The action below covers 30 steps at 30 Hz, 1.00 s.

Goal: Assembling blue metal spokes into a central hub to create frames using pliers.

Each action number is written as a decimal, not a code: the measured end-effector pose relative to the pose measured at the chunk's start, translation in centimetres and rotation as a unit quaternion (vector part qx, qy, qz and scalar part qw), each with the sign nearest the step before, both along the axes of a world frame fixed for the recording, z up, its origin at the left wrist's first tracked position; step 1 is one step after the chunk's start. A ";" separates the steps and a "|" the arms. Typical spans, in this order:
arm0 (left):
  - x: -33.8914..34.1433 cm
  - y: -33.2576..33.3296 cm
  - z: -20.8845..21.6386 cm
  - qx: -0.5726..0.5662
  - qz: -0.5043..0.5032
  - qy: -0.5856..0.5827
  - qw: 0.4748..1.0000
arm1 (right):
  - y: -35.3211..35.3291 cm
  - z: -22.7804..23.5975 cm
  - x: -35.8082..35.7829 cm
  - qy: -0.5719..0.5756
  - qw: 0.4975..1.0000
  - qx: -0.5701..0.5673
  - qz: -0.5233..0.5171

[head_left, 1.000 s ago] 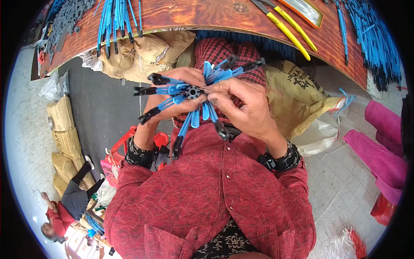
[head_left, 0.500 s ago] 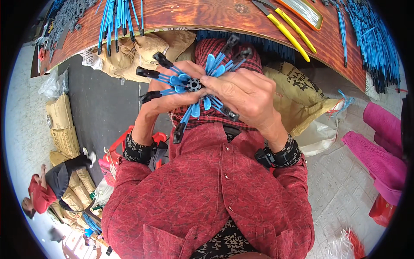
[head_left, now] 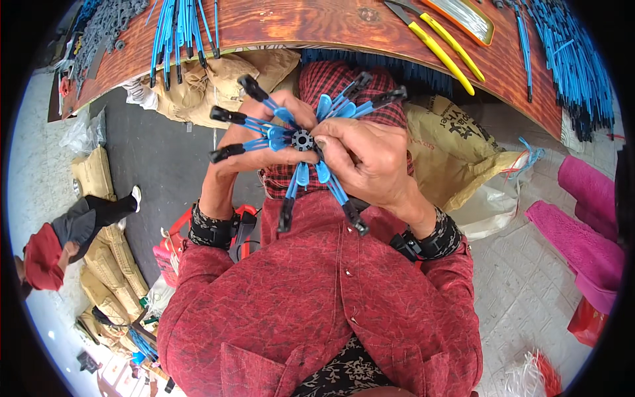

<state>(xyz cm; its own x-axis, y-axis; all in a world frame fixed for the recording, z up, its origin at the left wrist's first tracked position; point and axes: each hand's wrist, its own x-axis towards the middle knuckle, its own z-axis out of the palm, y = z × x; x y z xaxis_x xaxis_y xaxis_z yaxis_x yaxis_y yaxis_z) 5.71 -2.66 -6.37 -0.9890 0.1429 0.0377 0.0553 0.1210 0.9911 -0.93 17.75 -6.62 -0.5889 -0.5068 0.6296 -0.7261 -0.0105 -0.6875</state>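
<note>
Over my lap I hold a round black slotted hub [head_left: 302, 139] with several blue arms [head_left: 323, 106] spreading out from it like spokes. Each arm I can see ends in a black clip-like tip [head_left: 227, 115]. My left hand [head_left: 263, 158] is closed around the hub from the left, its thumb and fingers on either side. From the right, my right hand [head_left: 374, 159] pinches at the hub's edge with thumb and forefinger. Its fingers hide what exactly they grip there; a dark piece shows just below them.
A wooden table [head_left: 311, 23] carries yellow-handled cutters [head_left: 440, 53], an orange-rimmed tray [head_left: 466, 20], blue arm pieces [head_left: 572, 66] and grey parts [head_left: 109, 26]. Beneath are brown sacks [head_left: 456, 145]. Pink cloth [head_left: 575, 248] lies right; a person [head_left: 63, 241] walks at left.
The hub with its arms has turned slightly, and its lower arms now point more downward and right. My right hand has shifted a little left, its fingers more curled. The other person has moved.
</note>
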 end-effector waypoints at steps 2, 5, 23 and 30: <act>-0.5 -0.2 -0.4 0.086 -0.002 0.018 0.996 | -0.1 0.4 0.1 -0.029 1.000 0.000 -0.003; -0.9 -0.9 -0.9 0.033 -0.016 0.050 0.998 | -0.2 0.7 0.5 -0.089 0.996 0.016 -0.013; 1.4 0.3 1.4 -0.126 0.218 0.044 0.967 | -1.2 -0.3 0.3 -0.193 0.981 -0.008 -0.030; 5.0 1.6 -0.4 -0.090 0.359 0.153 0.916 | -1.7 -1.2 0.4 -0.198 0.979 -0.024 -0.044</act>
